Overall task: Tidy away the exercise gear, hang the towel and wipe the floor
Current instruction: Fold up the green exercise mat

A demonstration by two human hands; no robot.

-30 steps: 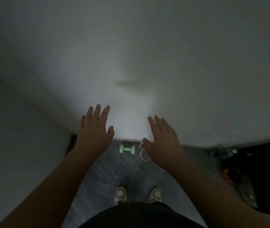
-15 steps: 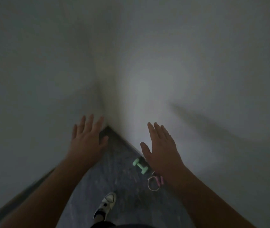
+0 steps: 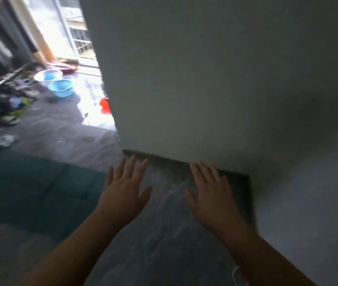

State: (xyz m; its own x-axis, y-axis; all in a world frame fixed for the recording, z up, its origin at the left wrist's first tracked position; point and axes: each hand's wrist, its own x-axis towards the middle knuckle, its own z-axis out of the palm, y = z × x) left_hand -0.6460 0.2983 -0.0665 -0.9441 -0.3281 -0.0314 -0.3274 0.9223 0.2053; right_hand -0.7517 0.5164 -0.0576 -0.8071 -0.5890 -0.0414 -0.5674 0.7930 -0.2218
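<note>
My left hand [image 3: 123, 190] and my right hand [image 3: 210, 193] are held out flat in front of me, palms down, fingers spread, nothing in either. They hover over the dark grey marbled floor [image 3: 160, 234] near the foot of a white wall [image 3: 205, 79]. A dark teal mat [image 3: 32, 188] lies on the floor to the left of my left hand. A thin pale loop of a skipping rope [image 3: 235, 275] shows under my right forearm at the bottom edge. The green dumbbell is out of view.
The white wall meets a second wall [image 3: 308, 203] on the right. At the far left stand two blue basins [image 3: 61, 87], a red object [image 3: 104, 105], a folded metal frame [image 3: 13, 77] with clutter, and a bright balcony doorway [image 3: 69, 34].
My view has swung left, away from the dim corner. The dumbbell has left the frame, and the mat, basins and doorway have come into view. Both hands stay spread and empty.
</note>
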